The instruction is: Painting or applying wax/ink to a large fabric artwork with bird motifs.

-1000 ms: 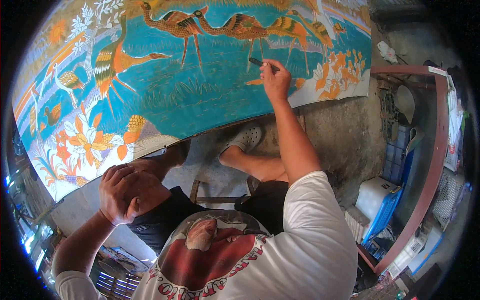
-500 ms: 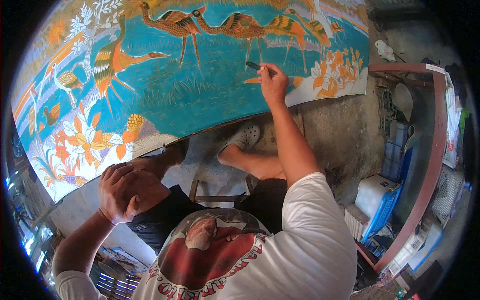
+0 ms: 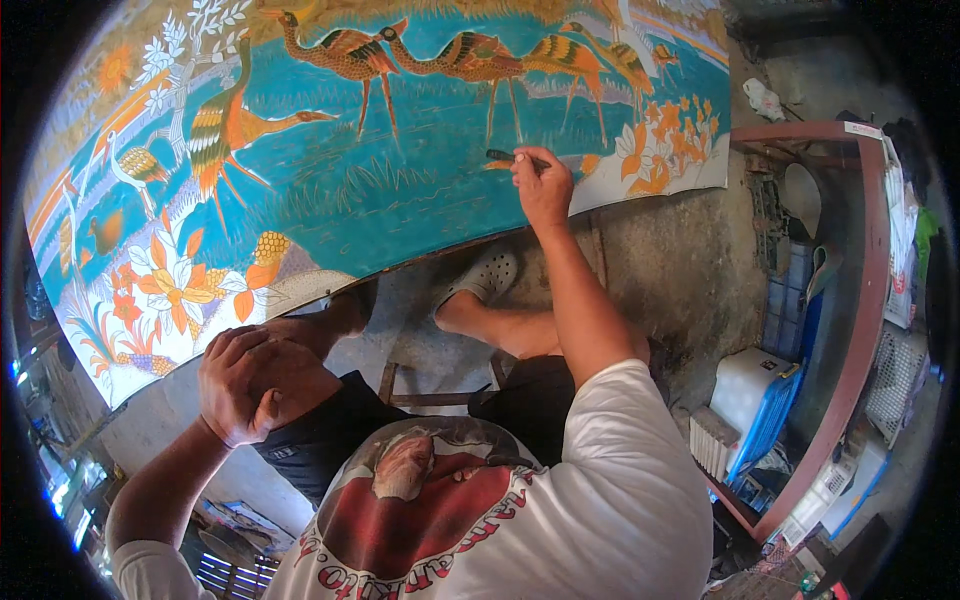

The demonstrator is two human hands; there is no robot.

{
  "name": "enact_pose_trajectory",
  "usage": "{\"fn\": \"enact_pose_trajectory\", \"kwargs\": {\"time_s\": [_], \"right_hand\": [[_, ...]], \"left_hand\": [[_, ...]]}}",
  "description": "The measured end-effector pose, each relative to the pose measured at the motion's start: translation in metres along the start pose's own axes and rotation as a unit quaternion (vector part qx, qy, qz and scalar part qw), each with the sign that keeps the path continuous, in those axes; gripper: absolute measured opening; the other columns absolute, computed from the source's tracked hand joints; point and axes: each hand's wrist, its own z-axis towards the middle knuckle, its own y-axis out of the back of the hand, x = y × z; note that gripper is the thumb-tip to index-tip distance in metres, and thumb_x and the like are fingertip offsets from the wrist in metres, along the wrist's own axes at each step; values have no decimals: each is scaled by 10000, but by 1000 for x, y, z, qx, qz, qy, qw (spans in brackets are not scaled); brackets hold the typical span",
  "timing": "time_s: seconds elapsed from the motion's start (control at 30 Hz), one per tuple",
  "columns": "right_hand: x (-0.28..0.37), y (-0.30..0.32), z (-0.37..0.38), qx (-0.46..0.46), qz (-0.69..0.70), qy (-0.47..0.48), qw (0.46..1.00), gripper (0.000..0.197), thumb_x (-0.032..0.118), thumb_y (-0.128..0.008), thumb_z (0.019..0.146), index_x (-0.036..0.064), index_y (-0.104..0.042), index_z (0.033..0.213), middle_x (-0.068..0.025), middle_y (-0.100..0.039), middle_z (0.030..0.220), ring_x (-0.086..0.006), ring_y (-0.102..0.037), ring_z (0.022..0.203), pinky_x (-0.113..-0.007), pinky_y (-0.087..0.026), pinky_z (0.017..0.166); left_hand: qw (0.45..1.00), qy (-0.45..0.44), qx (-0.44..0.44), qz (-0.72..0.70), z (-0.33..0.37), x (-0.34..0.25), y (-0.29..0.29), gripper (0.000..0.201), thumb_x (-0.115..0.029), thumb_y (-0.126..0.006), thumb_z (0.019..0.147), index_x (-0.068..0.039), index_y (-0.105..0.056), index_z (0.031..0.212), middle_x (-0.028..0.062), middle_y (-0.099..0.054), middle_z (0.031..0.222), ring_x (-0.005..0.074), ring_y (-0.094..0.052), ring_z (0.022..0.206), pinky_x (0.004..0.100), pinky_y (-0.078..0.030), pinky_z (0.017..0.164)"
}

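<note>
A large painted cloth (image 3: 330, 235) stretches in front of me, showing long-legged birds, flowers and blue-green water. My right hand (image 3: 545, 188) is over its lower right part, fingers pinched on a short dark paintbrush (image 3: 500, 156). The brush points left, close to a small orange shape on the blue-green ground; whether its tip touches the cloth I cannot tell. On my left knee (image 3: 300, 385) lies my left hand (image 3: 235, 385), its fingers draped over the knee, thumb apart, holding nothing.
At the right stands a reddish-brown frame (image 3: 868, 280), with a white container (image 3: 750, 385) and a blue plastic thing (image 3: 775, 425) inside it. My foot in a grey clog (image 3: 490, 275) is below the cloth's lower edge. A wooden bar (image 3: 435, 399) runs between my legs.
My right hand has moved slightly down with the paintbrush, which now lies more level. The left hand stays on the knee.
</note>
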Motion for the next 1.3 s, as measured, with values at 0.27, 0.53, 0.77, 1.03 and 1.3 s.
{"fn": "enact_pose_trajectory", "kwargs": {"time_s": [0.27, 0.53, 0.77, 1.03, 1.3], "right_hand": [[48, 72, -61, -9, 185, -68, 980, 234, 180, -565, 1010, -11, -699, 1033, -111, -692, 815, -146, -646, 648, -291, -564, 622], [23, 263, -151, -262, 242, -100, 929, 265, 232, -585, 1017, 4, -635, 1143, -124, -687, 886, -197, -658, 681, -365, -608, 645], [-78, 414, -328, -480, 121, -205, 844, 336, 156, -679, 957, -44, -600, 1214, -170, -682, 899, -229, -666, 691, -399, -622, 617], [-164, 445, -446, -478, 80, -389, 783, 383, 117, -609, 1002, -52, -539, 1339, -175, -686, 903, -234, -663, 651, -415, -639, 589], [-171, 422, -461, -367, -182, -465, 785, 303, 228, -587, 1003, 65, -649, 1251, -133, -716, 1043, -310, -690, 884, -479, -593, 774]], "left_hand": [[1000, -11, -7, 11, -6, -2, -2, 580, -496, -564, 840, 23, -672, 1075, 234, -666, 1101, 439, -627, 1015, 504, -481, 916], [999, -31, -8, 33, -10, -12, -9, 583, -489, -554, 857, 38, -671, 1077, 245, -669, 1081, 447, -625, 1009, 499, -484, 909], [994, -57, -7, 88, -16, -12, -28, 613, -518, -515, 943, 67, -649, 1072, 275, -653, 1083, 457, -604, 1030, 515, -473, 936], [982, -100, 31, 157, -13, -15, -45, 625, -516, -421, 1006, 52, -645, 1138, 248, -645, 1183, 434, -589, 1123, 508, -453, 988], [982, -60, 10, 180, -10, -40, -51, 628, -513, -432, 1002, 55, -663, 1134, 242, -662, 1163, 426, -590, 1131, 496, -442, 1005]]}}
